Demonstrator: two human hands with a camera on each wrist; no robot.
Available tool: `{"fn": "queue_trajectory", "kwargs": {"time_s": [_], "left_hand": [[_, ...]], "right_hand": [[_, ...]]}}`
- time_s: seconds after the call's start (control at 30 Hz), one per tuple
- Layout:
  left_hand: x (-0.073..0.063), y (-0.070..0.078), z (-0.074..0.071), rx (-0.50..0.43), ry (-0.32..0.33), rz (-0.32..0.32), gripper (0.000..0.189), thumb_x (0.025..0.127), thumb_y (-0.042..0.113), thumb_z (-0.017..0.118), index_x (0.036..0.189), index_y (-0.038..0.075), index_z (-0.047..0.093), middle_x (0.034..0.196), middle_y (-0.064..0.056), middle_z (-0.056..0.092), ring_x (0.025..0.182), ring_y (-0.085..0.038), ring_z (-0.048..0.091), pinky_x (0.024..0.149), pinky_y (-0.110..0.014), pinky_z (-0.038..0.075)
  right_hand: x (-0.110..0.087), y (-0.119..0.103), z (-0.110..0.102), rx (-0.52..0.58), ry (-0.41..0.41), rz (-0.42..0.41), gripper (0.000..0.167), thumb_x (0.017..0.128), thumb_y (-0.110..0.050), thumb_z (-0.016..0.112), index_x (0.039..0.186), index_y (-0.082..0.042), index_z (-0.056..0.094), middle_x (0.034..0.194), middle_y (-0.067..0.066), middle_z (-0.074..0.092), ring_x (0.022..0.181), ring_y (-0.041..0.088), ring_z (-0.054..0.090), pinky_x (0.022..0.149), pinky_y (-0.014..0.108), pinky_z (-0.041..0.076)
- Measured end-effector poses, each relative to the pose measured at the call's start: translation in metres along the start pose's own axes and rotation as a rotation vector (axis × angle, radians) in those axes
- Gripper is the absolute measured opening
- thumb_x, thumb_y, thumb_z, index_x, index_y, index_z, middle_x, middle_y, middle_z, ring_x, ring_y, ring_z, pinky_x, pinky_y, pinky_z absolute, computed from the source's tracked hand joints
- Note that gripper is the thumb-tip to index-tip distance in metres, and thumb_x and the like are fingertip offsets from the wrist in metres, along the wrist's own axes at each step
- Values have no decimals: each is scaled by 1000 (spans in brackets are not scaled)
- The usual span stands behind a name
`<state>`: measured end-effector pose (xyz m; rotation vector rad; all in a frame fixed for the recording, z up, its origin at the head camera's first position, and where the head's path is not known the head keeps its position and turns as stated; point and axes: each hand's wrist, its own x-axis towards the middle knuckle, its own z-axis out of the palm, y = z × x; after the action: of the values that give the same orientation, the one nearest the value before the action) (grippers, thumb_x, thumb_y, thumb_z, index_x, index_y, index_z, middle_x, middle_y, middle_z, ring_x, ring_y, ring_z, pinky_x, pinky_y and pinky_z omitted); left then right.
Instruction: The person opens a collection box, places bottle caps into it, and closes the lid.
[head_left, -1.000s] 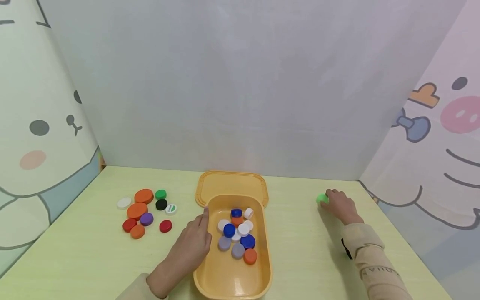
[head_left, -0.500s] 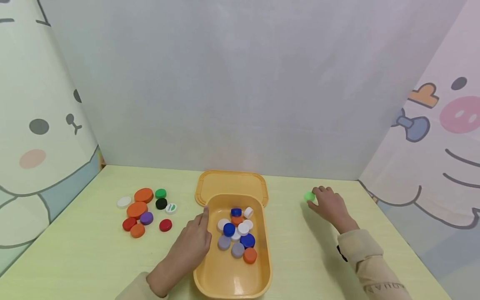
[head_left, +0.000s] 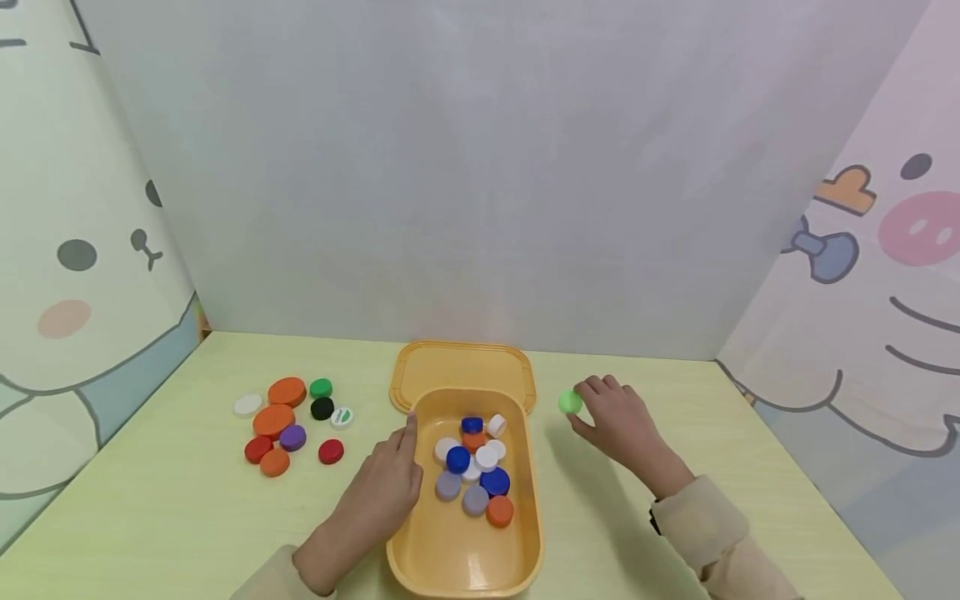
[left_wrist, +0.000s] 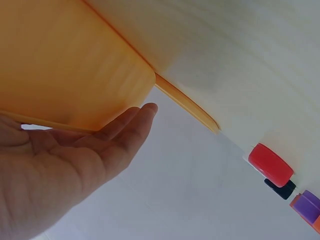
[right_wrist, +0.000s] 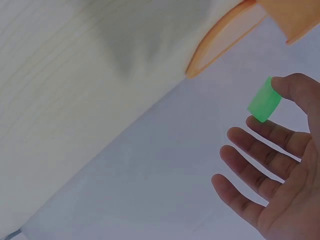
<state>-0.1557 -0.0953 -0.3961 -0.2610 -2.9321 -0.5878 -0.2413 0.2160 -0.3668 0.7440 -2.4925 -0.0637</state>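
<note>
My right hand (head_left: 621, 423) pinches a bright green bottle cap (head_left: 570, 402) between thumb and index finger, raised over the table to the right of the tub. In the right wrist view the cap (right_wrist: 265, 100) sits at the fingertips, with the other fingers spread loosely. My left hand (head_left: 381, 487) grips the left rim of an orange-yellow plastic tub (head_left: 465, 567), index finger laid along the edge. In the left wrist view its fingers (left_wrist: 137, 127) lie against the tub's wall; the thumb is hidden. Several blue, white, greyish and orange caps (head_left: 496, 482) lie inside the tub.
A matching lid (head_left: 465, 367) lies flat behind the tub. On the left of the table is a loose group of caps: orange (head_left: 274, 421), red (head_left: 331, 452), purple (head_left: 293, 437), green (head_left: 321, 388), black (head_left: 322, 408) and white (head_left: 247, 406). A grey-white backdrop (head_left: 480, 183) stands behind.
My right hand has lifted the green cap from the right side of the table and carried it left toward the tub. The left hand has stayed on the tub's rim.
</note>
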Motion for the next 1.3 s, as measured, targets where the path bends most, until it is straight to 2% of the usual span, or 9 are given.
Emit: {"fn": "queue_trajectory", "kwargs": {"time_s": [0.2,0.43,0.7,1.1,1.3], "left_hand": [[0,0,0,0,10,5,59,89,16,48,141,-1,28,129,-17,50,104,-29,56,88,-44,48],[-1,1,0,-5,14,7,59,88,16,48,141,-2,29,128,-17,51,104,-29,56,88,-44,48],[-1,1,0,-6,1,2,59,89,16,48,142,-1,28,129,-17,50,104,-29,56,88,-44,48],[-1,1,-1,-9,-28,-12,60,90,18,47,143,1,26,131,-17,49,106,-29,55,89,-44,48],[-1,1,-1,2,-24,-8,60,89,18,47,143,1,26,131,-17,49,104,-28,56,88,-44,48]], "right_hand": [[5,-34,-11,-7,7,-91,31,72,-33,72,93,-12,61,90,0,61,77,18,52,61,30,46],[6,-71,-17,36,-39,-185,38,73,-38,72,100,-14,61,94,-1,62,81,16,52,68,30,49],[3,-107,-20,40,-113,-315,39,76,-47,67,100,-17,60,95,-4,59,84,14,50,67,27,43],[0,-132,-7,12,-74,-507,35,77,-51,64,97,-21,62,90,-8,59,81,11,49,69,23,41],[-1,-138,-4,-6,-122,-547,37,78,-55,60,97,-24,61,92,-9,59,81,11,48,68,22,38]]}}
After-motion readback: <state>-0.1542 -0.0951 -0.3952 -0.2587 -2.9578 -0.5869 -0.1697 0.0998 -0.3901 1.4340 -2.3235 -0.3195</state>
